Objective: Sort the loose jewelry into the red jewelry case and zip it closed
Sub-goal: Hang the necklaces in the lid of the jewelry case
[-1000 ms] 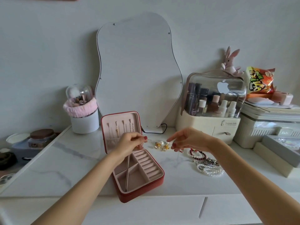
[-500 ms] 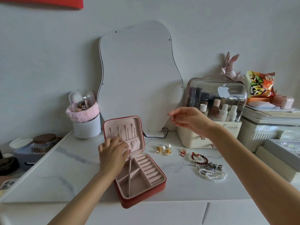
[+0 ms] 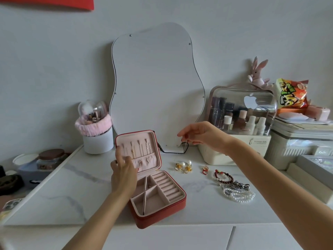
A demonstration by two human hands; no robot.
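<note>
The left hand [image 3: 124, 173] rests against the upright lid of the red jewelry case [image 3: 151, 179], its fingers curled at the lid's pocket and left edge, steadying it; whether they pinch anything small there cannot be told. The right hand [image 3: 200, 135] hangs in the air above the bench [image 3: 72, 192], behind the loose pieces, with thumb and forefinger drawn together as if pinching something very fine, though no thread or chain shows clearly between them. The case lies open near the front edge of the bench, several thin necklaces hanging on the hooks inside the lid, the ring rolls and the divided tray below apparently bare. The step in hand looks like hanging or tucking a fine chain in the lid; it would go best with the left hand bracing the lid while the right guides the end to a hook without tangling the neighbours. To the right of the case wait the pearl earrings [image 3: 184, 166], a small red ring [image 3: 205, 169], a beaded bracelet [image 3: 223, 177] and a pearl strand [image 3: 239, 194] heaped with silver pieces. Behind stand a wavy mirror [image 3: 156, 87] with a black cable [image 3: 173, 152] at its foot, a brush holder [image 3: 97, 130] and a clear cosmetics box [image 3: 241, 112]; only the cable lies near the right hand's path.
</note>
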